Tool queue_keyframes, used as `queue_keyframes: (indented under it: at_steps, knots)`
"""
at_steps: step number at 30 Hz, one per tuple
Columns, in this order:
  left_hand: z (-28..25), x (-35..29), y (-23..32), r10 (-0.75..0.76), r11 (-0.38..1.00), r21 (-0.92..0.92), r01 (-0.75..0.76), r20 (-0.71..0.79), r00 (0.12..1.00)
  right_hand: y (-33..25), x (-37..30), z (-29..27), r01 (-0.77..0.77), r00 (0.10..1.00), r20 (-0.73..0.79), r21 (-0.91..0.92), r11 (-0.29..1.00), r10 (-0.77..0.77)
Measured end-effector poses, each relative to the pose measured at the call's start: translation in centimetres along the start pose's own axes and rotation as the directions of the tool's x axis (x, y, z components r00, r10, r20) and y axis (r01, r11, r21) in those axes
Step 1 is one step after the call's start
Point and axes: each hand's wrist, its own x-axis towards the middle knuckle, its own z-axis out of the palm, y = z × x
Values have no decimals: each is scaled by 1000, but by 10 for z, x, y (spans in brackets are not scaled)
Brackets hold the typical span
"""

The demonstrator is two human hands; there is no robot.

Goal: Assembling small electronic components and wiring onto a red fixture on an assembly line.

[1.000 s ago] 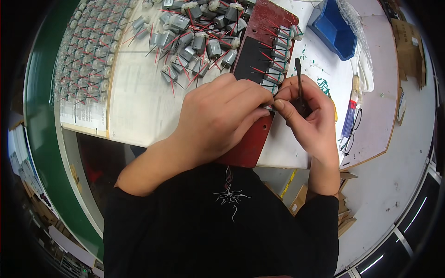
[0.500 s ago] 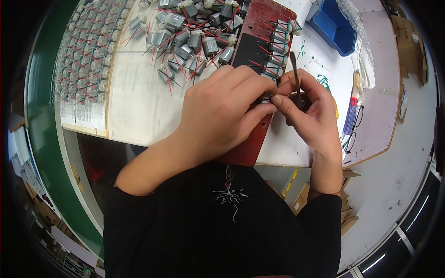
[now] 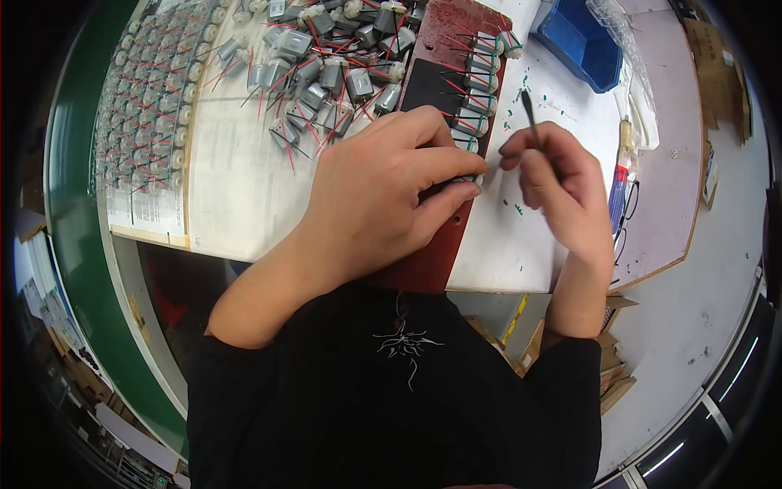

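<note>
Since the earlier frame, the right hand (image 3: 570, 183) has moved away from the left fingers, toward the right side of the bench (image 3: 236, 183). Its fingers are curled and they grasp a tool with a thin dark shaft (image 3: 530, 110), whose tip points toward the far edge; the handle is hidden in the hand. The left hand (image 3: 387, 179) has stayed over the red board (image 3: 444, 253), which reaches the near edge of the bench. Its thumb and index finger pinch a small part (image 3: 470, 178), mostly covered, at the right edge of this board. Beyond it, along the same edge, stands a row of small motors (image 3: 478, 102) with red and black wires. A heap of loose motors (image 3: 326, 77) lies left of the board, toward the far edge. Green scraps (image 3: 519, 209) are scattered to its right.
</note>
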Motion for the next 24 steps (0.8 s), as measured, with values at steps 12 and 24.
queue_keyframes:
  at_steps: [12,24]
  knots:
    - [-2,1,-2,-23,999,-28,24,34,999,-1,-11,3,332,934,231,-842,426,-271]
    - [-1,1,-3,-6,1000,-21,6,29,1000,13,-7,13,374,873,230,-882,287,-430]
